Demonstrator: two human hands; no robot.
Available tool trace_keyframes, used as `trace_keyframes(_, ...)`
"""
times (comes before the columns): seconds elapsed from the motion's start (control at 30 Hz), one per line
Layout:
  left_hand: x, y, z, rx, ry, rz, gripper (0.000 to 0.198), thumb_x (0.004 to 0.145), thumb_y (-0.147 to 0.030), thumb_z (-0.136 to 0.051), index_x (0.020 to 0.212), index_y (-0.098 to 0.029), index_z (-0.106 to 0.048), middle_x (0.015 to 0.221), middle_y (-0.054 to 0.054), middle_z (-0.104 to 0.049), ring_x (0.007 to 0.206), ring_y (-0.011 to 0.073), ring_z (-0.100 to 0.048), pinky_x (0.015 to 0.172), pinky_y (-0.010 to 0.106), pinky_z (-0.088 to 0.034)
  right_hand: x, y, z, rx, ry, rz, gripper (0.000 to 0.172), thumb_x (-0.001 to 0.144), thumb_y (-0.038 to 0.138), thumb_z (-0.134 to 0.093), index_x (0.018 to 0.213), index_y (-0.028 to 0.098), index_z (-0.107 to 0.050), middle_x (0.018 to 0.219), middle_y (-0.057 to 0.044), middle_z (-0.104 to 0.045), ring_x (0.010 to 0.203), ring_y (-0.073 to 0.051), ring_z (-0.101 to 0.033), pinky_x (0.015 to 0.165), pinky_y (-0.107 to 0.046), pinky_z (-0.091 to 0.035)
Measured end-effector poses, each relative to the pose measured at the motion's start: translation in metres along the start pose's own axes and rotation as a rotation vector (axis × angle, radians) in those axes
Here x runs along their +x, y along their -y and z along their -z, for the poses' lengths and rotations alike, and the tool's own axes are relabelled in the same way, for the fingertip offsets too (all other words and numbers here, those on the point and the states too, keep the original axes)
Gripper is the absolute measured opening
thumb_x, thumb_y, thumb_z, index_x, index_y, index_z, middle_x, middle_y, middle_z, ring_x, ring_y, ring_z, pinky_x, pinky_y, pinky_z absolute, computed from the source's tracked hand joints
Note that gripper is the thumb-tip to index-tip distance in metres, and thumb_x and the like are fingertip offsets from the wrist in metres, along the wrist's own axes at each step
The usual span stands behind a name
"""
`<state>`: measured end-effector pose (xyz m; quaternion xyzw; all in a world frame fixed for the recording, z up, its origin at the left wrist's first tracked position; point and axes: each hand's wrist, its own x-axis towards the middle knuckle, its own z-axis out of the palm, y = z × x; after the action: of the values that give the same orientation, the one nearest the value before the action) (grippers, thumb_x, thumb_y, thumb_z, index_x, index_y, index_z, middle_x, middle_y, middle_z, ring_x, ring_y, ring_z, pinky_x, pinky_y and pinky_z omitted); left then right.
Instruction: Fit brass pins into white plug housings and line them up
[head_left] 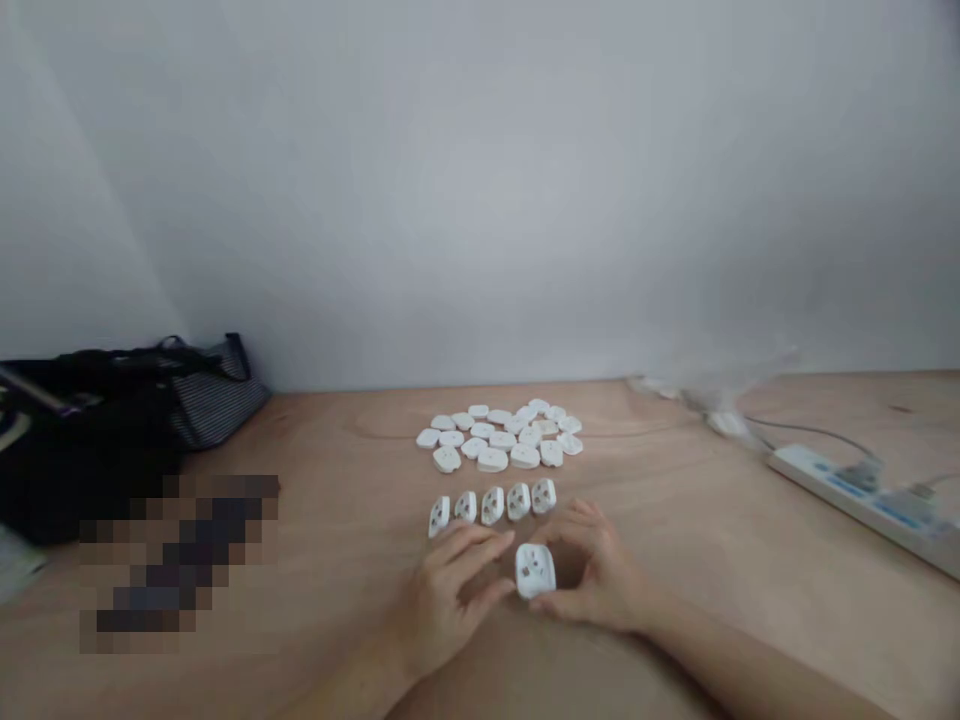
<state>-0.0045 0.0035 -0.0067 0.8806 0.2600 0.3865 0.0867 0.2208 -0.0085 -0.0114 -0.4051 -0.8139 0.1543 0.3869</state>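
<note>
cradling a white plastic socket cover (535, 571) between both hands on the plywood tabletop (697, 560), and it sits right in front of the row! the right hand (596, 565) has its thumb along the cover's lower edge, fingers arched wide over the top. the left hand (442, 600) comes in low, fingers fairly narrow, tips at the left edge, though whether they're pressing, i can't tell. that's a sound way to work a piece this small: opposite edges, light pressure, nothing covering the face. just ahead stand five more covers (492, 503) in a neat line, evenly spaced and slightly tilted, and behind them lies a loose heap of covers (499, 435). off to the right, a white power strip (847, 490); off to the left, a black bag (97, 450) with a striped side, and a pixelated patch (180, 560) on the table.
</note>
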Motion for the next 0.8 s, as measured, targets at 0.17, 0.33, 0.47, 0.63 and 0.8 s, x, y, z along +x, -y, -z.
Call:
trace_keyframes(0.17,0.0,0.008,-0.002,0.041,0.082,0.14,0.021,0.084,-0.014,-0.057,0.101,-0.018,-0.068,0.091,0.007,-0.064,0.085,0.0192,-0.061,0.075,0.031,-0.052,0.001,-0.002,0.002,-0.039,0.012,0.0,0.041,0.056,0.047,-0.077,0.085,0.022,-0.064,0.083,-0.002,-0.065,0.083,-0.023,-0.056,0.077,-0.037,-0.038)
trace_keyframes(0.33,0.001,0.014,-0.008,0.053,0.148,0.143,0.022,0.082,-0.012,-0.055,0.099,-0.017,-0.069,0.091,0.007,-0.064,0.086,0.0204,-0.061,0.076,0.033,-0.051,0.001,-0.001,0.002,-0.047,0.029,0.009,0.042,0.055,0.048,-0.077,0.086,0.023,-0.065,0.083,-0.002,-0.065,0.083,-0.023,-0.056,0.077,-0.037,-0.038)
trace_keyframes(0.47,0.001,0.015,-0.011,0.055,0.136,0.175,0.017,0.083,-0.01,-0.053,0.078,-0.016,-0.068,0.081,0.005,-0.064,0.077,0.0183,-0.061,0.07,0.029,-0.05,0.001,-0.002,0.001,-0.037,0.027,0.031,0.044,0.055,0.051,-0.076,0.087,0.023,-0.064,0.084,-0.003,-0.065,0.083,-0.023,-0.057,0.078,-0.037,-0.037)
trace_keyframes(0.63,0.003,0.008,-0.007,0.042,0.024,0.164,0.016,0.088,-0.016,-0.047,0.079,-0.017,-0.06,0.076,0.004,-0.063,0.073,0.017,-0.06,0.067,0.026,-0.049,0.001,-0.003,0.0,-0.025,0.032,0.04,0.045,0.056,0.052,-0.076,0.088,0.023,-0.063,0.084,-0.003,-0.065,0.083,-0.023,-0.057,0.078,-0.037,-0.037)
trace_keyframes(0.8,0.002,-0.002,-0.003,-0.021,-0.033,0.218,0.01,0.089,-0.017,-0.049,0.087,-0.019,-0.058,0.077,0.001,-0.064,0.071,0.0149,-0.062,0.065,0.023,-0.048,0.001,0.0,-0.001,-0.006,0.043,0.038,0.045,0.056,0.053,-0.076,0.088,0.023,-0.064,0.084,-0.003,-0.066,0.085,-0.024,-0.057,0.079,-0.038,-0.037)
